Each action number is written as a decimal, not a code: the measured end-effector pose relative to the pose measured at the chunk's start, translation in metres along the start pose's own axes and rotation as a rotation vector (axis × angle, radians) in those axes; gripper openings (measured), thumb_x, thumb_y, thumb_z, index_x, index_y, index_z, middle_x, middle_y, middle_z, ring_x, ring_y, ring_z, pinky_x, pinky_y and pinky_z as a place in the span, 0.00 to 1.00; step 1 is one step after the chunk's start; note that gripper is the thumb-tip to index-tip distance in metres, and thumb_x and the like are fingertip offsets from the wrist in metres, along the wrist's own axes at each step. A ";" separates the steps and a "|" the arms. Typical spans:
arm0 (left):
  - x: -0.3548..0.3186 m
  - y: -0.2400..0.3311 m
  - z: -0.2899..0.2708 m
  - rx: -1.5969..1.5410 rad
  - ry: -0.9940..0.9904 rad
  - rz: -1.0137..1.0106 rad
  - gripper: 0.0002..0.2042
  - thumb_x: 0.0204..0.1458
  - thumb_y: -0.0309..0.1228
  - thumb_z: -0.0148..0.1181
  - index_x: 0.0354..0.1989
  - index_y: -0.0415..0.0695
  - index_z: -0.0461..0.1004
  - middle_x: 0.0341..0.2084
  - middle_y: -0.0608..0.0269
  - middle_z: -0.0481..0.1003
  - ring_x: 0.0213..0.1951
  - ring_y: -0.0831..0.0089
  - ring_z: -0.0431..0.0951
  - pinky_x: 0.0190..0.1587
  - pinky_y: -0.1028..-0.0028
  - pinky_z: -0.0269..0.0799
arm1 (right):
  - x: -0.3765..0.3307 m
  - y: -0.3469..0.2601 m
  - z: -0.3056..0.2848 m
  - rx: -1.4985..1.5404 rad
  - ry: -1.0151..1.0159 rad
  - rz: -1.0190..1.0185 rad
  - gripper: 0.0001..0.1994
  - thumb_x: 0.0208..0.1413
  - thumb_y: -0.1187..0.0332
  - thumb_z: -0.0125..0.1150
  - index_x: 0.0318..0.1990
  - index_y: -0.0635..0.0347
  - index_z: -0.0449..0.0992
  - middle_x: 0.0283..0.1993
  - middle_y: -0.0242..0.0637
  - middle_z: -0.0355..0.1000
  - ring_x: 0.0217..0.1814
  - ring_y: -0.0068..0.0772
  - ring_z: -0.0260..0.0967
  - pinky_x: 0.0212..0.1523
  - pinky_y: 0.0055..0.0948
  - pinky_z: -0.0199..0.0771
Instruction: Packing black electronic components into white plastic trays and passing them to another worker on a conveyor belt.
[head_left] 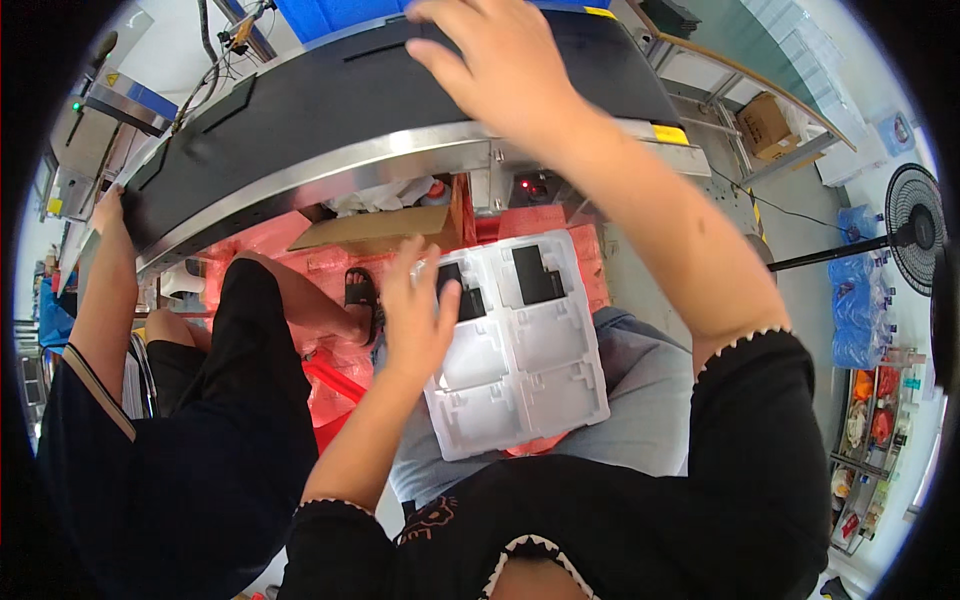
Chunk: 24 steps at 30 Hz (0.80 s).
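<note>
A white plastic tray with several compartments rests on my lap. Two flat black pieces lie in its far compartments: a black piece on the right and a black piece on the left. My left hand, fingers apart and slightly blurred, hovers at the tray's far left corner beside the left piece and partly covers it. Over the black conveyor belt my right hand reaches out, thumb and fingers spread. A thin flat black piece lies on the belt just left of its fingers.
Another flat black piece lies farther left on the belt. At my left sits a co-worker, whose hand is at the belt's edge. A blue bin stands behind the belt, a cardboard box beneath it. A black fan stands right.
</note>
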<state>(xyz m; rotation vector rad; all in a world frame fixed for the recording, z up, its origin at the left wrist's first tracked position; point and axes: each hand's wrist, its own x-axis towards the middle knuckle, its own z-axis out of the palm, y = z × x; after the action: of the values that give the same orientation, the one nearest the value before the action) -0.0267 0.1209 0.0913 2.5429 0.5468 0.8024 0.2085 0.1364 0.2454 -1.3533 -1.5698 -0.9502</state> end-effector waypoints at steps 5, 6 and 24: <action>0.108 -0.011 -0.084 0.096 0.482 0.243 0.19 0.51 0.29 0.55 0.52 0.39 0.65 0.51 0.49 0.64 0.53 0.55 0.63 0.55 0.61 0.58 | 0.024 0.079 0.078 -0.170 -0.736 0.280 0.20 0.45 0.64 0.60 0.45 0.68 0.72 0.45 0.56 0.70 0.51 0.49 0.67 0.54 0.41 0.64; 0.128 -0.023 -0.099 0.183 0.543 0.280 0.19 0.51 0.30 0.55 0.51 0.39 0.65 0.51 0.48 0.64 0.52 0.55 0.63 0.55 0.61 0.58 | 0.048 0.075 0.067 -0.125 -1.175 0.409 0.22 0.44 0.63 0.62 0.45 0.69 0.73 0.47 0.54 0.70 0.52 0.48 0.67 0.52 0.40 0.66; 0.191 -0.042 -0.116 0.773 0.318 0.072 0.37 0.40 0.59 0.57 0.52 0.40 0.68 0.45 0.45 0.71 0.48 0.54 0.71 0.50 0.63 0.64 | -0.136 -0.090 -0.126 0.307 -1.041 0.814 0.19 0.56 0.54 0.50 0.24 0.63 0.68 0.23 0.49 0.67 0.28 0.54 0.66 0.29 0.45 0.64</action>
<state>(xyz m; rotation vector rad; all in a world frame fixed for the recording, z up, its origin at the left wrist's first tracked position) 0.0370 0.2785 0.2418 3.1485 1.0360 1.2164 0.1430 -0.0406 0.1625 -2.1268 -1.4721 0.5767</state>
